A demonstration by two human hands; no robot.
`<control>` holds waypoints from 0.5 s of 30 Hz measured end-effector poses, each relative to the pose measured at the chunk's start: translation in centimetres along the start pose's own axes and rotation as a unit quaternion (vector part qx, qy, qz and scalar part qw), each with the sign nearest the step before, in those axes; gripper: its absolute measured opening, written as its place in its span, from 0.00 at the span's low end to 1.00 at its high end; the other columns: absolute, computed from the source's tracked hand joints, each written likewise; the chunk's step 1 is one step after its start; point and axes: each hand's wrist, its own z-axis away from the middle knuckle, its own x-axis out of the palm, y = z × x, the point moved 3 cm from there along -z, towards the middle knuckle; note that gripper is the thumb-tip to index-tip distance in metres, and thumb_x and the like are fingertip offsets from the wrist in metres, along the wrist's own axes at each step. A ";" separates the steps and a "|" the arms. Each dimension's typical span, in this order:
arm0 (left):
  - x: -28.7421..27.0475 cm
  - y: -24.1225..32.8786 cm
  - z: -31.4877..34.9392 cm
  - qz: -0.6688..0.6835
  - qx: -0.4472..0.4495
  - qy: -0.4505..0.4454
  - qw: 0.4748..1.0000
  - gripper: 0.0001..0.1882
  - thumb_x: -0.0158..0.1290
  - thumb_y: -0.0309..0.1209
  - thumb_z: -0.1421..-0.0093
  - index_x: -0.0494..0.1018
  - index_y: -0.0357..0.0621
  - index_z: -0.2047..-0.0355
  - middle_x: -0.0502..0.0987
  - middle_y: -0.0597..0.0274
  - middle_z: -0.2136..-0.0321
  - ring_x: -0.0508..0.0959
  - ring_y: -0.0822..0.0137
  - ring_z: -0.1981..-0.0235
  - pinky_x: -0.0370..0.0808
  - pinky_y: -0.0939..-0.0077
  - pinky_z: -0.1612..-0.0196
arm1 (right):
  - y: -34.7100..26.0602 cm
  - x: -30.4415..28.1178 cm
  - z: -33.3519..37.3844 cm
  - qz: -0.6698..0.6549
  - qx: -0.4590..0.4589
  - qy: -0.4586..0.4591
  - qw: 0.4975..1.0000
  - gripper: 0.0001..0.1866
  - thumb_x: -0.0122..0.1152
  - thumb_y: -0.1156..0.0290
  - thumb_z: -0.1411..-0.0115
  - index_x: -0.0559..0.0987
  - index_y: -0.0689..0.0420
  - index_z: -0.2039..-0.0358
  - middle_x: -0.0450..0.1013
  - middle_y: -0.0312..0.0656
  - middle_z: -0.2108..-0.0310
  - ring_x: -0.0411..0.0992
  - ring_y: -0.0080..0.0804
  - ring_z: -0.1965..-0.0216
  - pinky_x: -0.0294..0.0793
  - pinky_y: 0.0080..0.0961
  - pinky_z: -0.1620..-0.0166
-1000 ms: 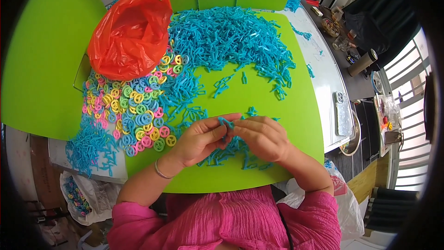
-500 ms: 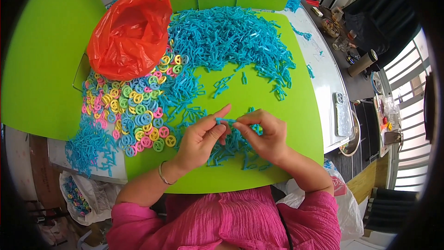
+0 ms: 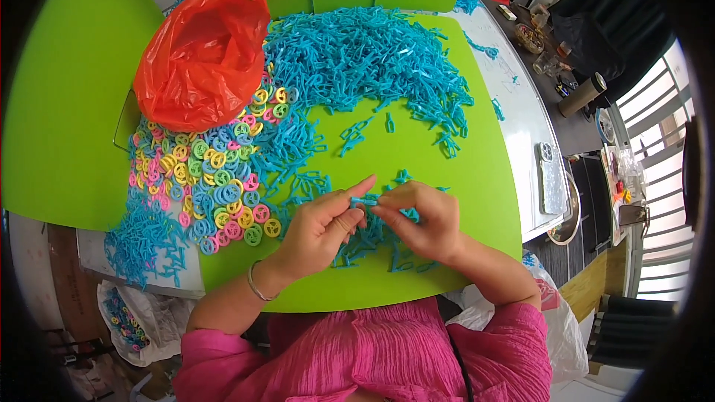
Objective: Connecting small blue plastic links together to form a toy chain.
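Note:
Between my two hands is a small blue plastic piece [image 3: 363,200], gripped from both ends. My left hand [image 3: 319,229] pinches its left end between thumb and fingers, the index finger stretched out. My right hand [image 3: 423,217] pinches the right end with thumb and forefinger. Fingers cover much of the piece, so its full shape is hidden. Under and beside my hands lies a small heap of similar blue plastic pieces [image 3: 365,247] on the green board [image 3: 417,290]. To the left spread pink, yellow, green and blue plastic rings with inner spokes [image 3: 231,192].
A large heap of blue pieces [image 3: 357,56] covers the board's far side. An open red plastic bag [image 3: 205,67] stands at the far left. More slim blue pieces [image 3: 145,234] lie left of the rings. A phone [image 3: 551,179] rests on the white table at right.
The blue piece is still held between both hands, with slight shifts of the fingers. The whole view has moved a little, and the heaps look the same.

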 end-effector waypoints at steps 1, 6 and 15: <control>0.0 0.2 0.0 -0.049 0.023 0.010 0.998 0.19 0.45 0.25 0.36 0.67 0.39 0.45 0.71 0.68 0.73 0.68 0.80 0.76 0.67 0.86 0.72 | 0.0 -0.1 -0.2 0.000 0.000 0.001 1.000 0.08 0.65 0.80 0.51 0.76 0.61 0.69 0.75 0.47 0.74 0.75 0.34 0.73 0.73 0.23 0.72; 0.2 0.1 -0.2 -0.094 0.047 -0.008 0.994 0.19 0.44 0.26 0.35 0.66 0.39 0.44 0.73 0.67 0.74 0.68 0.80 0.77 0.67 0.86 0.74 | 1.7 0.5 0.1 -0.285 0.319 -0.045 0.903 0.04 0.63 0.79 0.47 0.76 0.61 0.71 0.76 0.44 0.73 0.75 0.28 0.72 0.73 0.23 0.72; -0.6 -1.0 -0.7 0.117 -0.001 0.031 0.993 0.15 0.45 0.29 0.35 0.69 0.37 0.49 0.76 0.60 0.68 0.73 0.76 0.73 0.74 0.82 0.72 | 1.0 -2.2 -1.9 0.162 -0.083 -0.066 0.981 0.06 0.63 0.80 0.50 0.79 0.59 0.70 0.76 0.47 0.70 0.75 0.31 0.71 0.74 0.24 0.68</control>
